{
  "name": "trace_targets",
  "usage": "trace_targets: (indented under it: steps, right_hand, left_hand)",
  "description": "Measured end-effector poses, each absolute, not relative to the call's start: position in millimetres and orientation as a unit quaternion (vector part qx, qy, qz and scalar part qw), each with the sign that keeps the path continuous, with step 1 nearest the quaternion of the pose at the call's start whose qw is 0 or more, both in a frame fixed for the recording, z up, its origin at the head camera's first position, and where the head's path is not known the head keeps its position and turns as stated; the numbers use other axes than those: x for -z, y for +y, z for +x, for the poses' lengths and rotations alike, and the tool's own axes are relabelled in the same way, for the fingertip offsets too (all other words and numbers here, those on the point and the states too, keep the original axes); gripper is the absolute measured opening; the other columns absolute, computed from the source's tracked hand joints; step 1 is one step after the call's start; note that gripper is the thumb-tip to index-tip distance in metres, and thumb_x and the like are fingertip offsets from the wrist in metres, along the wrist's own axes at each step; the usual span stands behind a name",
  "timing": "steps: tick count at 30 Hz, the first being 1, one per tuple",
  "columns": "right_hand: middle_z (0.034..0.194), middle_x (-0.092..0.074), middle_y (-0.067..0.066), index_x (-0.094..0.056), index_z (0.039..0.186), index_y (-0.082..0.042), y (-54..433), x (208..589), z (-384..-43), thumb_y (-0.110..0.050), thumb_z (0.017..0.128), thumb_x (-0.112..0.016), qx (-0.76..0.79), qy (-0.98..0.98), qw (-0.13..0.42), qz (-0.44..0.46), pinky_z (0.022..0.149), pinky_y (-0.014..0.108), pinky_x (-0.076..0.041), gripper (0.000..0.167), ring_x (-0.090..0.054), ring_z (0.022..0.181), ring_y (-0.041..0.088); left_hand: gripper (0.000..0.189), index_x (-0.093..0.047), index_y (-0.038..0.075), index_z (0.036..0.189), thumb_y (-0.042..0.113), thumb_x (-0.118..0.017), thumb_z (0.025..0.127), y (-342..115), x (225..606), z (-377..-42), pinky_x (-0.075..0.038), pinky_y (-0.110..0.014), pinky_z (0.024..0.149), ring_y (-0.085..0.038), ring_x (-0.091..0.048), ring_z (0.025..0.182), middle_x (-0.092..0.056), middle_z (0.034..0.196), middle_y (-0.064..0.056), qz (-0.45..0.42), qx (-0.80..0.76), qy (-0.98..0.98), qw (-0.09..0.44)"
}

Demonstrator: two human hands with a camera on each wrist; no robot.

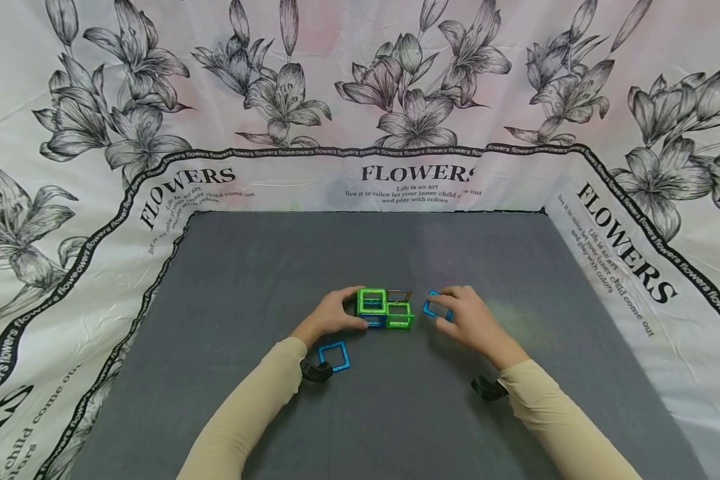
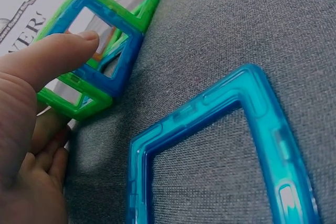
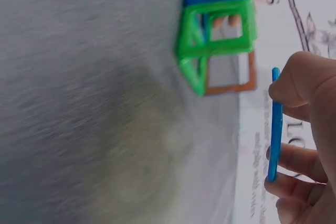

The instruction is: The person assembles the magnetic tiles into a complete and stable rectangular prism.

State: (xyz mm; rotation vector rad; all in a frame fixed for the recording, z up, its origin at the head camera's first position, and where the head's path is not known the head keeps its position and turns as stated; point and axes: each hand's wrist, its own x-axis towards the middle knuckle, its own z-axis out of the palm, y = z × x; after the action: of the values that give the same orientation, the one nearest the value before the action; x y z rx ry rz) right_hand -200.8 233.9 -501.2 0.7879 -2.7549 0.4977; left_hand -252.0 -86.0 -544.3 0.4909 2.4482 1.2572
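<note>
A small structure of square magnetic tiles, green and blue with one orange-brown square, stands on the dark table. My left hand holds its left end, with the thumb pressed on a blue tile and the other fingers behind. To the right, my right hand pinches a blue square tile, seen edge-on in the right wrist view, apart from the structure. Another blue square tile lies flat on the table near my left wrist.
The grey table is bordered at the back and sides by white cloth printed with flowers and lettering. Black wrist devices sit at both sleeve ends.
</note>
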Motion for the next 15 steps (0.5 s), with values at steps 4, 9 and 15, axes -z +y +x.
trace_targets:
  steps: [4,9,15]
  right_hand:
    - [0.119,-0.070,0.019,-0.077,0.119,-0.008,219.2,487.6,-212.7,-0.013,0.086,-0.073,-0.158,-0.933,0.112,0.305,0.084,0.049,-0.052,0.034,-0.061,0.103,0.036]
    - [0.117,-0.071,0.018,-0.079,0.114,-0.011,204.8,482.5,-222.5,-0.012,0.083,-0.073,-0.137,-0.922,0.108,0.344,0.078,0.046,-0.049,0.032,-0.061,0.095,0.033]
    - [0.116,-0.071,0.017,-0.079,0.113,-0.010,195.6,488.1,-229.2,-0.011,0.080,-0.073,-0.135,-0.917,0.106,0.361,0.079,0.047,-0.049,0.034,-0.060,0.096,0.033]
  left_hand:
    - [0.084,-0.045,0.016,0.155,0.030,-0.084,0.082,-86.3,545.3,-252.4,-0.039,-0.056,0.116,-0.035,-0.044,0.145,-0.048,0.157,-0.013,0.174,-0.441,0.864,0.169]
    - [0.084,-0.046,0.016,0.155,0.029,-0.084,0.081,-86.6,546.6,-252.9,-0.039,-0.056,0.116,-0.035,-0.045,0.144,-0.049,0.156,-0.013,0.173,-0.443,0.863,0.167]
    - [0.084,-0.046,0.015,0.155,0.027,-0.084,0.081,-86.6,547.6,-253.0,-0.040,-0.056,0.116,-0.035,-0.046,0.143,-0.051,0.154,-0.013,0.177,-0.449,0.860,0.164]
